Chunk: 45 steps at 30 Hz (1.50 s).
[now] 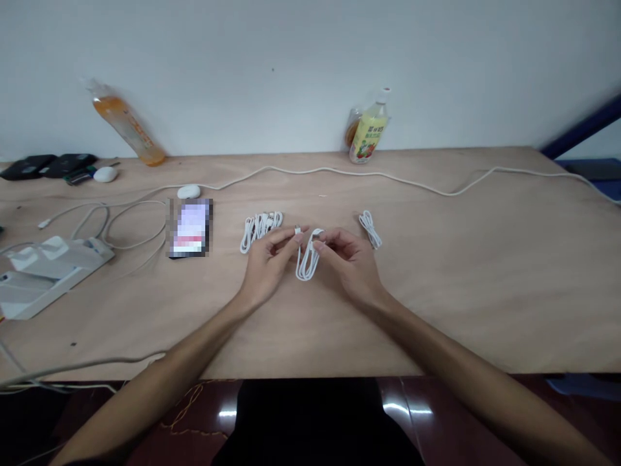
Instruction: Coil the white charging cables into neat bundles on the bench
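Note:
A white charging cable [306, 264], looped into a small coil, hangs between my two hands above the wooden table. My left hand [272, 259] pinches one end of it, with a small plug sticking up past the fingertips. On the other side, my right hand [350, 259] has its thumb and fingers closed on the upper part of the coil. Just beyond my left hand lies a group of coiled white cables [261, 228]. A single coiled white cable [371, 229] rests behind my right hand.
A phone [191, 230] and a white case [189, 191] lie at left, near a white power strip [58, 272] with chargers. Bottles of orange drink [129, 129] and yellow drink [369, 134] lean on the wall. A long white cord [320, 170] crosses the table's back.

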### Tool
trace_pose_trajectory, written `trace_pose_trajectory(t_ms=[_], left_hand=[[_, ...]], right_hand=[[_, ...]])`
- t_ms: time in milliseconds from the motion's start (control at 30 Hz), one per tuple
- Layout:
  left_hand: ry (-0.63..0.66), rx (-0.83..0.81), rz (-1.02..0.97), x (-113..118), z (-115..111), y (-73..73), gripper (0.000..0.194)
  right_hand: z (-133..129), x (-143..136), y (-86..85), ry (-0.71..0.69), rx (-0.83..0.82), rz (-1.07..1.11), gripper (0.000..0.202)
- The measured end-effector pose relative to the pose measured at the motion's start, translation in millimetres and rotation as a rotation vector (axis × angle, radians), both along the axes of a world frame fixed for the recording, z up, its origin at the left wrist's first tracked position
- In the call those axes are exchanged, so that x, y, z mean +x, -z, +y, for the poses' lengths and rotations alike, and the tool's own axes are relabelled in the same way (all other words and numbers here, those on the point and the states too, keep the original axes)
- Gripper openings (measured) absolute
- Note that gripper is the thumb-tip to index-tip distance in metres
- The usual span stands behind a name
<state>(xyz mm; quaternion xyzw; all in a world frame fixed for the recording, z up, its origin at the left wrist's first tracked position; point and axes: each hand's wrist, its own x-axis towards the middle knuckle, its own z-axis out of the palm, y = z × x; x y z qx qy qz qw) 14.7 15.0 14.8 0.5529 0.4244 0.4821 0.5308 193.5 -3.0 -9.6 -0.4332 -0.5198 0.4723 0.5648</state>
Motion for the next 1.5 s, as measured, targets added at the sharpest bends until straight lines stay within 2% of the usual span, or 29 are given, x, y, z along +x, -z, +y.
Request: trace_pose_trajectory(t_ms=[167,400,800,1200,1500], left_hand=[[0.018,-0.085,-0.102,0.8,0.0,-4.2,0.033],[0.031,-0.186,-0.13,1.3,0.5,-0.9,0.035],[0.045,-0.192,-0.097,1.6,-0.2,-1.9,0.028],[0.037,-0.23,-0.125,1.6,1.9,-0.6,0.028],[0.048,-0.244,-0.136,2.6,1.1,-3.9,0.026]], right_hand=[[-1.4,-1.0,-2.6,0.031,-0.027,0.009,0.019],[-1.8,-1.5,-3.2,0.042,-0.026,0.015,0.026],[-2.1,-3.3,-1.9,0.063,-0.041,0.027,0.032],[-2.2,2.2,-4.5,-0.012,-0.125,0.019,0.022],[-0.8,0.4,-4.5,0.021,-0.132,0.062,0.025]])
